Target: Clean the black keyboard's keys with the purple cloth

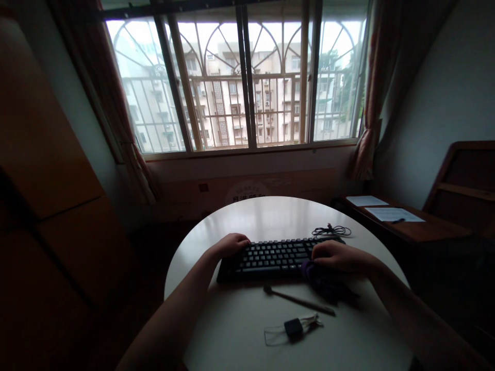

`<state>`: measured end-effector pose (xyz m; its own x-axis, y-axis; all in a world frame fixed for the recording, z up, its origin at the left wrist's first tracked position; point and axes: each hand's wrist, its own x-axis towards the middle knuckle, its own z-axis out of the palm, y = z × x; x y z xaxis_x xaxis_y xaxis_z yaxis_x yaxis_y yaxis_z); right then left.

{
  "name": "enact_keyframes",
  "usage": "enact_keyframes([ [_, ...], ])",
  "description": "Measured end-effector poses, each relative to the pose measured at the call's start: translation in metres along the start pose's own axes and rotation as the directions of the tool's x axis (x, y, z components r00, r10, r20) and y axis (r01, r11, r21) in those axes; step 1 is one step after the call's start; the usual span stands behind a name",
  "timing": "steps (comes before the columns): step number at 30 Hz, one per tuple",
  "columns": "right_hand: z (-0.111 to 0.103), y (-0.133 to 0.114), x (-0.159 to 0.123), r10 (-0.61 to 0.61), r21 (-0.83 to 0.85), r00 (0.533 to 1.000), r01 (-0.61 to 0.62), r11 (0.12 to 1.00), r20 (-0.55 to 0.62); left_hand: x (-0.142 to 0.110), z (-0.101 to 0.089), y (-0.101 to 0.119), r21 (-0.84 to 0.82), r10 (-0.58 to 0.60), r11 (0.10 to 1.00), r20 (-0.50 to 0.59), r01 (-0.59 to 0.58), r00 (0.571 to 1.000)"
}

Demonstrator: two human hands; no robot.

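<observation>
A black keyboard [270, 257] lies across the round white table, its keys facing up. My left hand [231, 245] grips its far left corner, with the fingertips partly hidden. Over the keyboard's right end is my right hand [334, 255], closed on a dark purple cloth [319, 278] that hangs down past the near edge onto the table. Nearer to me lies a slim brush [299, 300] with a small head at its left end. Below that rests a wire puller with a black block [293, 328] in its middle, probably a keycap puller.
A coiled black cable [331, 231] lies behind the keyboard's right end. The white round table [232, 221] has a curved edge. To the right, papers [394, 214] and a dark pen lie on a low wooden table [436, 229]. A wooden cabinet [58, 206] stands at left.
</observation>
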<state>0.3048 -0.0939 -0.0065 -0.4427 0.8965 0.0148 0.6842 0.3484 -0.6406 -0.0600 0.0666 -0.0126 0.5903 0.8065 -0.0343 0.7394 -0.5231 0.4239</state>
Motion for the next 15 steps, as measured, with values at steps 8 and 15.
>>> enact_keyframes([
  [8, -0.0005, -0.0027, -0.0009, 0.012, -0.02, 1.0, -0.012, 1.0, -0.01, -0.0008, 0.0, 0.0011, 0.004, 0.002, 1.0, -0.007, -0.002, 1.0],
  [15, -0.0007, -0.0017, -0.0003, 0.004, -0.021, 1.0, -0.004, 1.0, -0.007, -0.001, -0.0003, 0.0014, 0.002, 0.0, 1.0, -0.004, 0.0, 1.0],
])
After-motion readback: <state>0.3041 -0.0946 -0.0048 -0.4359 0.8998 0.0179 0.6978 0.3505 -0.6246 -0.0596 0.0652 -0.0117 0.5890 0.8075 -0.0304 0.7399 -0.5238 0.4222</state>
